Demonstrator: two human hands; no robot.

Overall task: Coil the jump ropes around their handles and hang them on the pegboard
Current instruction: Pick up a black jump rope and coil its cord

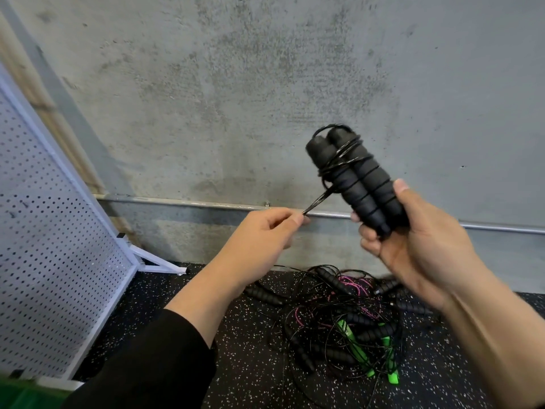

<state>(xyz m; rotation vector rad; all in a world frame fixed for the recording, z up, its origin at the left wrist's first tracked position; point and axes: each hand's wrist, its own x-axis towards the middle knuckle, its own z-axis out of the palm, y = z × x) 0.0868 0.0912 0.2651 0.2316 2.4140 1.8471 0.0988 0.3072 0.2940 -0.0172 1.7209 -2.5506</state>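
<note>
Nearest the camera, a black sleeve (153, 364) is covering the left forearm, which is reaching up toward the pair of black handles (358, 181). Just left of and below those handles, the left hand (262, 234) is pinching a taut stretch of black cord (317, 203) between thumb and forefinger, the remaining fingers (280, 221) curling loosely. That cord is running up to the handles, where several turns are already lying wound around their upper half and a small loop is standing over their top ends. The right hand (418, 243) is gripping the lower ends of the two handles, which are lying side by side and tilting up to the left; its thumb is pressing on their right side and its fingers are wrapping round from behind. Below the handles, on the speckled black floor (250, 364), a tangled pile of jump ropes (348, 320) is lying, with black, green and pink parts mixed together. Well to the left of the handles, a white pegboard (50, 246) is leaning on its frame. Behind the handles, a grey concrete wall (236, 84) is rising, with a metal pipe (191, 203) running along it.
</note>
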